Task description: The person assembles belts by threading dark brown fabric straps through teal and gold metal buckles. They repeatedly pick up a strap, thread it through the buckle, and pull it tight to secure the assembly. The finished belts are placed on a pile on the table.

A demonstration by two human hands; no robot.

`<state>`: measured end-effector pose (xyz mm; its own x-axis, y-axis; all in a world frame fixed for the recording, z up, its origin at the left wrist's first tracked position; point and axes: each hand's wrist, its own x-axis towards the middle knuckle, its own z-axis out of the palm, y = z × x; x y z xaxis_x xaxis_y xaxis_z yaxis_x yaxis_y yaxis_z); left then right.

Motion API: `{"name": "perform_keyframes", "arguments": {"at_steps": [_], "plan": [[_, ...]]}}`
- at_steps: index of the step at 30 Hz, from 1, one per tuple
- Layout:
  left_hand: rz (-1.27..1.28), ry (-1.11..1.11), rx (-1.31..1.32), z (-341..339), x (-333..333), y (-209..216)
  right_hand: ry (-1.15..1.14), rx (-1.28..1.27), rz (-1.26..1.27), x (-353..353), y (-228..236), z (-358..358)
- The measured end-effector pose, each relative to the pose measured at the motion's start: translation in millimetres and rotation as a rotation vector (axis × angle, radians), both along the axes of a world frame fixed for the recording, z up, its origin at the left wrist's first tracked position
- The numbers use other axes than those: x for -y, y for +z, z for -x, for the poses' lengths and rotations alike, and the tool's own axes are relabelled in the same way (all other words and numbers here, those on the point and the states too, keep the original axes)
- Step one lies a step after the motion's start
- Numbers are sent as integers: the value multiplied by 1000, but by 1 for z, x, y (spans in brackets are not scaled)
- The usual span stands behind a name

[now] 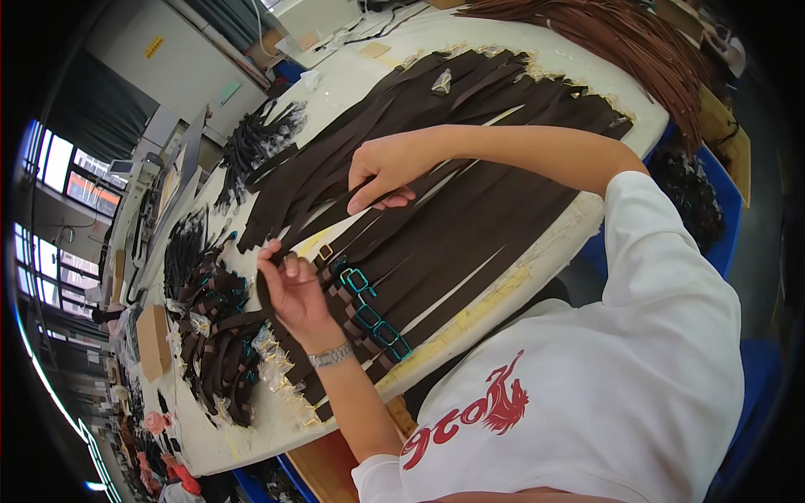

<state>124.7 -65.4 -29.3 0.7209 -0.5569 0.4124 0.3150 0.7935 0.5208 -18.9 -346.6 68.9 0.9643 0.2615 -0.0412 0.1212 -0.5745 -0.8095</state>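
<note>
A white T-shirt point(562, 411), cut off below, is nearest, beside the table point(577, 220). Above the table, the left hand point(293, 293) pinches one dark-brown strap point(319, 225); one gold buckle point(324, 246) and at least four teal buckles point(367, 316) lie across it; the right hand point(387, 170) grips the same strap, fingertips partly hidden.

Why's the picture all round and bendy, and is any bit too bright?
In the head view, the fisheye lens bends edges near the black rim; also in the head view, the windows and a light strip glare at the left, while the left hand and right hand look fairly clear.
</note>
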Motion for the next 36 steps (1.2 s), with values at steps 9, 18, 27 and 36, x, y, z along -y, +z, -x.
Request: {"name": "perform_keyframes", "arguments": {"at_steps": [9, 18, 27, 36], "plan": [[-231, 457, -13, -41, -155, 22, -585, 655, 752, 199, -59, 47], [-721, 496, -89, 75, -91, -1, -838, 351, 1113, 289, -51, 191], [-662, -26, 23, 135, 19, -12, -179, 283, -103, 29, -73, 38], [-1239, 84, 494, 73, -73, 7, -34, 73, -778, -109, -76, -2]]}}
